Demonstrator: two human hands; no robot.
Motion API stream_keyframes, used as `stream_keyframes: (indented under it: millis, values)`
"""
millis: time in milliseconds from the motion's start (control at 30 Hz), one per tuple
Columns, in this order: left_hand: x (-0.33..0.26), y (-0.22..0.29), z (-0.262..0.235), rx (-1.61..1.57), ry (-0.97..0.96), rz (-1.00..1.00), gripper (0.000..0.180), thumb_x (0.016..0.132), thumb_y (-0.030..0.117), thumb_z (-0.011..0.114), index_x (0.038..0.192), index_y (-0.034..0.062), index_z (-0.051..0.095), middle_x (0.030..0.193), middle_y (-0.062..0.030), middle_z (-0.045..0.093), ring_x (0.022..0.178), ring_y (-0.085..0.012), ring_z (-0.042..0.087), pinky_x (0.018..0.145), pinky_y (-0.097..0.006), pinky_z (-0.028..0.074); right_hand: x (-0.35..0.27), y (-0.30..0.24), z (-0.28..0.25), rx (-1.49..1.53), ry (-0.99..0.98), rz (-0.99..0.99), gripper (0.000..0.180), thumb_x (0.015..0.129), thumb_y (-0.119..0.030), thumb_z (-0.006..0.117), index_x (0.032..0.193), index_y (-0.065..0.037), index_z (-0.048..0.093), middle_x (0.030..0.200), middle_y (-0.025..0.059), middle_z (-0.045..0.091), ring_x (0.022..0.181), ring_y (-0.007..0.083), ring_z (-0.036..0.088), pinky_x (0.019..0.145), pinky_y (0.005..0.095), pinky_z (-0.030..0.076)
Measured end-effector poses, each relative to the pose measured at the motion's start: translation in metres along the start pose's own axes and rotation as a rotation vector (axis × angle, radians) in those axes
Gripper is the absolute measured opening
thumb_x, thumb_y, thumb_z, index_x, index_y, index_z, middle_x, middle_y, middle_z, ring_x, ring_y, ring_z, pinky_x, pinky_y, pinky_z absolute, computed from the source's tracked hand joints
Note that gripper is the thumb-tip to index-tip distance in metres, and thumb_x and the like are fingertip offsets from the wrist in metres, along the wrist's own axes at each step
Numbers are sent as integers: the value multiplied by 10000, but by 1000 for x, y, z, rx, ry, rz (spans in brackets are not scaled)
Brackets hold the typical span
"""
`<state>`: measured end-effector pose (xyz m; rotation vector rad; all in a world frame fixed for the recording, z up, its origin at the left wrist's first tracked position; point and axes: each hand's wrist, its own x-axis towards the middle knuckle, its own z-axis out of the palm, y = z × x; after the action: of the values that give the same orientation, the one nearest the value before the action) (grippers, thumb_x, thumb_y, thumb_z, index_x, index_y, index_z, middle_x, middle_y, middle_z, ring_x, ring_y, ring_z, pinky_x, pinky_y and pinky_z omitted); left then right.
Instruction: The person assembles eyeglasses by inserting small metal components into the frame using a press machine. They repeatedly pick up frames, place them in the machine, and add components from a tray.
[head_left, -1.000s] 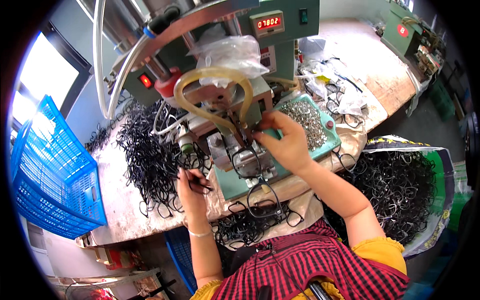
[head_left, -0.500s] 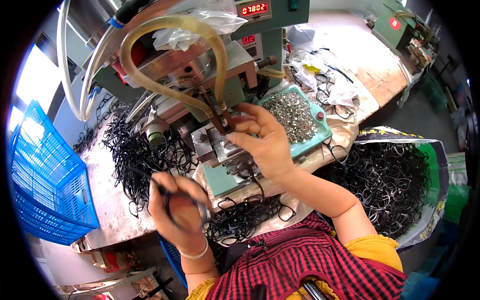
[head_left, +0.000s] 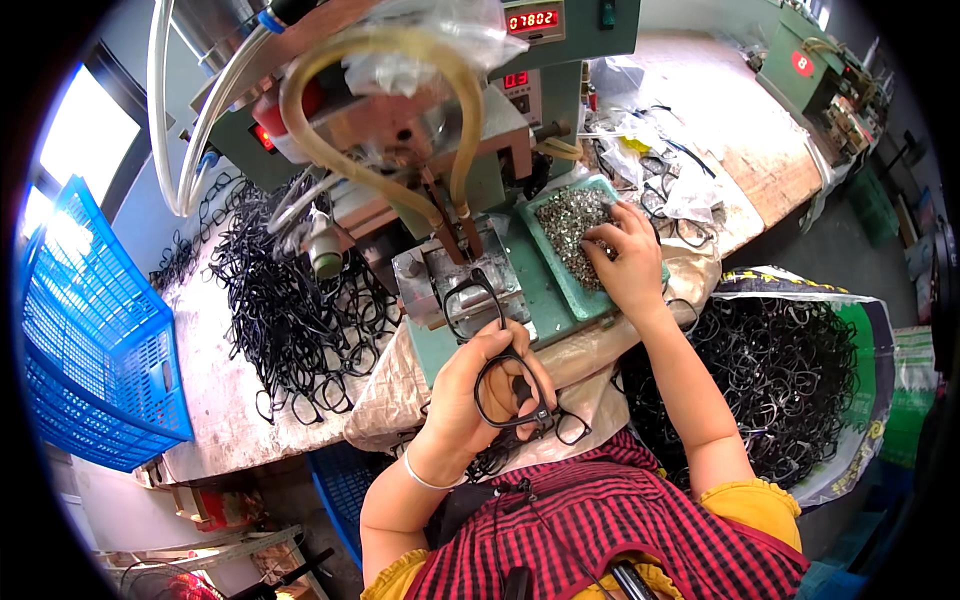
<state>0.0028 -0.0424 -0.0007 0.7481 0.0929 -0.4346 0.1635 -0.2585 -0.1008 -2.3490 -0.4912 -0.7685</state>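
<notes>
My left hand (head_left: 478, 392) holds a black glasses frame (head_left: 520, 398) just in front of my chest. Another black glasses frame (head_left: 470, 300) rests on the metal fixture of the green machine (head_left: 450, 190) above that hand. My right hand (head_left: 628, 262) reaches into a green tray (head_left: 560, 275) filled with small metal parts (head_left: 568, 218), fingertips down among them. Whether it has picked any up is hidden by the fingers.
A large pile of black frames (head_left: 290, 300) lies on the bench to the left. A blue plastic crate (head_left: 85, 340) stands at the far left. An open sack of black frames (head_left: 790, 390) sits at the right. Yellowish hoses (head_left: 330, 150) arch over the machine.
My right hand left the machine fixture and moved right into the tray of metal parts. My left hand rose from the bench and came toward my chest with a black frame.
</notes>
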Motion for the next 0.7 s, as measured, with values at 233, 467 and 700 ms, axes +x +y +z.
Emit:
stream_keyframes:
  millis: [233,467,700]
  values:
    - [-3,6,9,90,129,18,270,1050,322,391,1018,71,486,722,-262,643,460,-241,560,368,-298,460,28,-41,27,-25,-85,-193,217,766,-121,715,982,-107,699,1174,176,647,1241,378,558,875,481,532]
    - [-84,-32,-60,626,536,447,123,1027,133,582,1063,18,560,923,-122,709,772,-158,660,719,-294,547,11,-19,3,303,26,142,164,863,-45,681,1023,-11,695,924,113,722,846,249,691,806,353,537]
    - [-147,65,-111,1396,1401,1063,42,912,47,698,912,9,679,970,-70,708,876,-142,619,831,-297,467,9,-22,-9,568,-23,231,137,901,-26,685,1034,3,704,938,37,721,873,106,658,823,260,513]
